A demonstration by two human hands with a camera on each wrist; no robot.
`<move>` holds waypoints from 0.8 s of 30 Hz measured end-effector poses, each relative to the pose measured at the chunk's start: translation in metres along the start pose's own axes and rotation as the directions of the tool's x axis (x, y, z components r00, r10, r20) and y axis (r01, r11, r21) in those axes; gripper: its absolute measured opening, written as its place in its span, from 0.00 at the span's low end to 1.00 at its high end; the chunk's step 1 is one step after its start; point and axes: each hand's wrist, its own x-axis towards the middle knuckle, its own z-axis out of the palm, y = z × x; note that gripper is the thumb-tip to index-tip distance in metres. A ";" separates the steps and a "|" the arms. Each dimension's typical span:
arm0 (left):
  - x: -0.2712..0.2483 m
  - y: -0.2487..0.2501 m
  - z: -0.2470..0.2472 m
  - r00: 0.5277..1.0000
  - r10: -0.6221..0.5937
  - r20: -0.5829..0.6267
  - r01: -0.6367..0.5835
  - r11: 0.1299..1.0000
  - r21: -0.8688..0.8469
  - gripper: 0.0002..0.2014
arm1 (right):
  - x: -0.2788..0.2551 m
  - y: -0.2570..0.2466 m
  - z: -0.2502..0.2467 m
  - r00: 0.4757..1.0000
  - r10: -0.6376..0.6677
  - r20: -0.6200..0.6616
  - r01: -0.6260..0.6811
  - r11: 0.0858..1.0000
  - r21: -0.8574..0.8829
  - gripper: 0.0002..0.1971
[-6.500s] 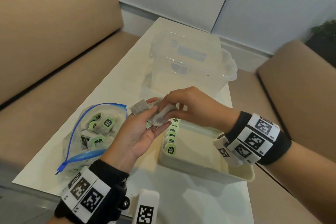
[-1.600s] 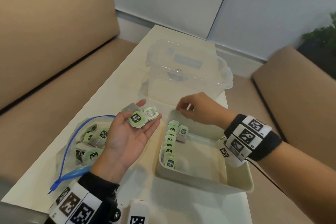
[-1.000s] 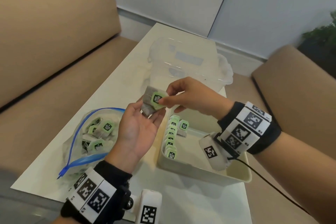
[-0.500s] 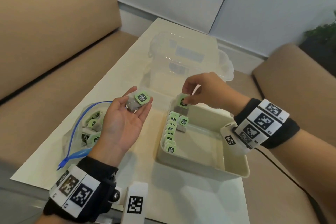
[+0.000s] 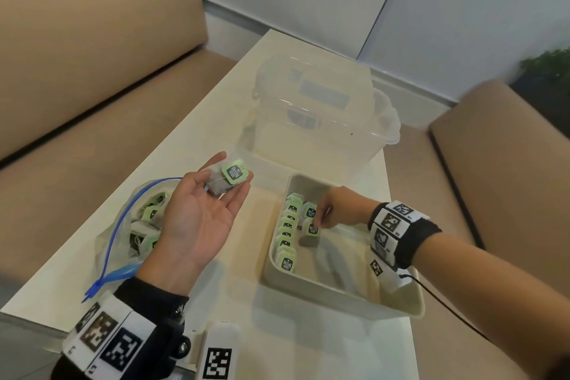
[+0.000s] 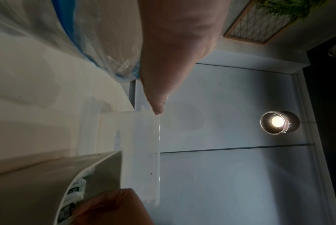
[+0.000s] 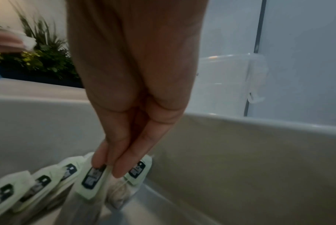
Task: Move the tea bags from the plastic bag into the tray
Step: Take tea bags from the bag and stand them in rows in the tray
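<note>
My left hand (image 5: 216, 200) is held palm up above the table between bag and tray. One tea bag (image 5: 229, 179) with a green tag lies on its straight fingers. The clear plastic bag (image 5: 135, 225) with a blue zip lies open at the left and holds several tea bags. My right hand (image 5: 320, 219) reaches down into the cream tray (image 5: 339, 305) and pinches a tea bag (image 5: 311, 228) by its tag, just right of the row of tea bags (image 5: 288, 237) along the tray's left wall. In the right wrist view the fingertips (image 7: 117, 172) clamp that tag (image 7: 93, 178).
A clear plastic bin (image 5: 314, 114) stands on the white table (image 5: 216, 102) right behind the tray. Tan sofa seats flank the table on both sides. The right part of the tray floor (image 5: 354, 259) is bare. A marker block (image 5: 219, 355) sits at the near edge.
My right hand has dropped from above the tray's far rim into the tray, carrying its tea bag down beside the row. The left hand stays palm up with one tea bag.
</note>
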 end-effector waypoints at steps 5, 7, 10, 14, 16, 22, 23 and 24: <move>0.002 0.001 -0.002 1.000 0.005 -0.009 -0.005 1.000 -0.001 0.16 | 0.015 0.004 0.004 0.997 0.004 -0.079 -0.014 0.992 -0.126 0.11; 0.002 0.001 -0.002 1.000 0.002 -0.011 -0.002 1.000 -0.001 0.16 | 0.017 0.005 0.005 0.997 0.017 -0.076 -0.028 0.988 -0.152 0.13; 0.002 0.001 -0.001 1.000 0.002 -0.011 -0.002 1.000 0.000 0.16 | 0.017 0.005 0.006 0.998 0.026 -0.064 -0.037 0.985 -0.170 0.14; 0.004 -0.001 0.001 1.000 -0.011 -0.004 0.011 1.000 0.006 0.16 | 0.017 0.003 0.006 0.998 0.023 -0.066 -0.035 0.982 -0.185 0.16; 0.004 -0.003 0.003 1.000 -0.025 0.004 0.025 1.000 0.006 0.17 | 0.014 0.000 0.005 0.997 0.008 -0.071 -0.023 0.974 -0.223 0.16; 0.003 -0.010 0.009 0.997 -0.074 0.030 0.073 0.997 0.024 0.16 | -0.013 -0.033 -0.027 0.951 -0.159 -0.265 0.119 0.980 -0.160 0.10; 0.003 -0.012 0.010 0.996 -0.085 0.036 0.084 0.996 0.032 0.16 | -0.019 -0.043 -0.034 0.902 -0.250 -0.353 0.231 0.968 -0.094 0.10; 0.003 -0.013 0.011 0.994 -0.099 0.045 0.096 0.994 0.047 0.16 | -0.024 -0.053 -0.041 0.842 -0.335 -0.424 0.351 0.935 -0.042 0.10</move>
